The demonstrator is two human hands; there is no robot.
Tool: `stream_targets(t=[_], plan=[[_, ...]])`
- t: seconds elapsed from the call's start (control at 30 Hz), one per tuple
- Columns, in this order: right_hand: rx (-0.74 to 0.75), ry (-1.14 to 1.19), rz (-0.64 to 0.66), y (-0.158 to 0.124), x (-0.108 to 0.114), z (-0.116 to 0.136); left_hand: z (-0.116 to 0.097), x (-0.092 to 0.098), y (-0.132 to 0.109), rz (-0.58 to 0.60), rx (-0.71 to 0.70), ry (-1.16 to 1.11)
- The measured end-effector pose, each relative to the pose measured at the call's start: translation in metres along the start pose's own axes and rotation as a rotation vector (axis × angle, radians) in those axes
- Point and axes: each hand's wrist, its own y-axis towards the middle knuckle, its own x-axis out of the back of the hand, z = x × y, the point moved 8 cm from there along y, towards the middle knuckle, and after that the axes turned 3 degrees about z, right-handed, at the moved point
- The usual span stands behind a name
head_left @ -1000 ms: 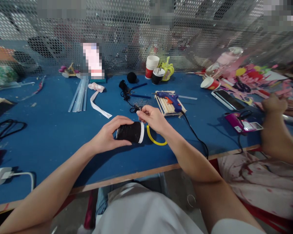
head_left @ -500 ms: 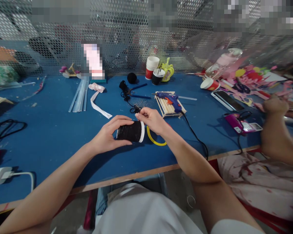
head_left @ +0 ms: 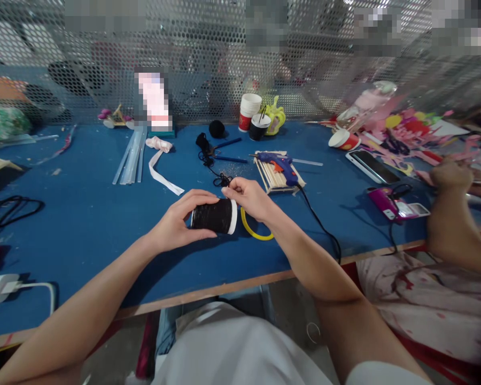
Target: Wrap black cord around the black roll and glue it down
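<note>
My left hand [head_left: 175, 223] is wrapped round a paper cup covered in black cord [head_left: 214, 216], held on its side just above the blue table [head_left: 84, 214]. My right hand [head_left: 248, 197] pinches at the cup's white rim, fingers closed on the black cord [head_left: 220, 179] that trails back across the table. A yellow hoop [head_left: 254, 231] lies under my right wrist.
A blue glue gun [head_left: 280, 162] rests on a bundle of wooden sticks [head_left: 273, 174], its cable running off the front edge. Stacked cups [head_left: 249, 109], clear glue sticks [head_left: 130, 155], white ribbon [head_left: 160, 166] and phones [head_left: 372, 164] lie around. Another person's hands [head_left: 451, 174] work at right.
My right hand has shifted slightly left along the cup's rim. The left hand and cup have stayed put.
</note>
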Motion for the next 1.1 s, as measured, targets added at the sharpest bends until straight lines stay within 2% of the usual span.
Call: stream_targets(t=[0.83,1.0,1.1], plan=[[-0.014,-0.009,-0.022,0.001,0.001,-0.003,0.0,0.0,0.0,-0.019,0.002,-0.006],[-0.044,0.074,-0.098,-0.001,0.011,-0.005,0.002,0.01,0.0,-0.1,0.019,0.048],[-0.048,0.195,-0.014,-0.005,0.006,-0.001,0.007,0.016,-0.001,-0.153,0.044,0.071]])
